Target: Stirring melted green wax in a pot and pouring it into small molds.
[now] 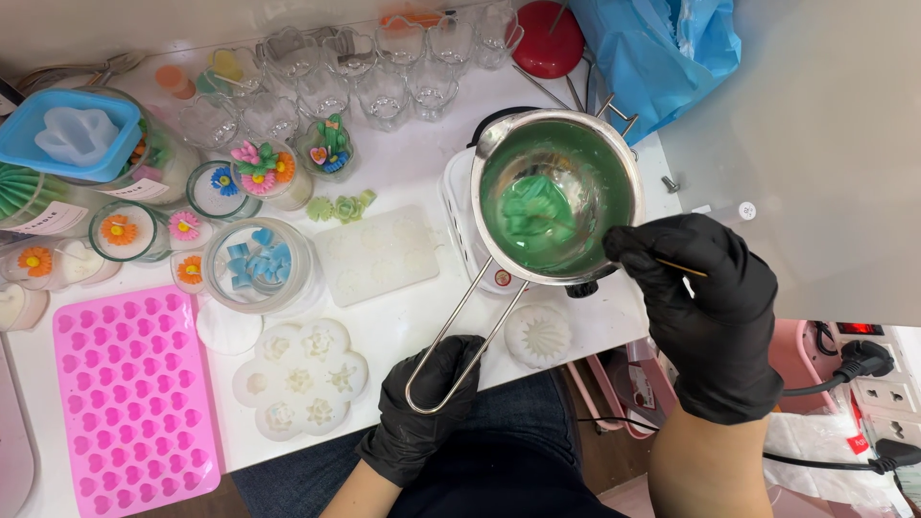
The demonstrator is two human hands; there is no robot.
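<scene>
A steel melting pot (pixel 622 153) holds green wax (pixel 537 213) and sits on a small white heater (pixel 459 216). My left hand (pixel 422 414), in a black glove, grips the end of the pot's long wire handle (pixel 460 321) near the table's front edge. My right hand (pixel 705 307), also gloved in black, pinches a thin wooden stick (pixel 683 269) whose far end reaches into the green wax.
A pink heart mould (pixel 129 403), a white flower mould (pixel 302 376), a clear flat mould (pixel 376 251) and a round white mould (pixel 539 336) lie on the white table. Jars with coloured flower pieces and several empty glasses stand behind. A power strip (pixel 878 388) sits at right.
</scene>
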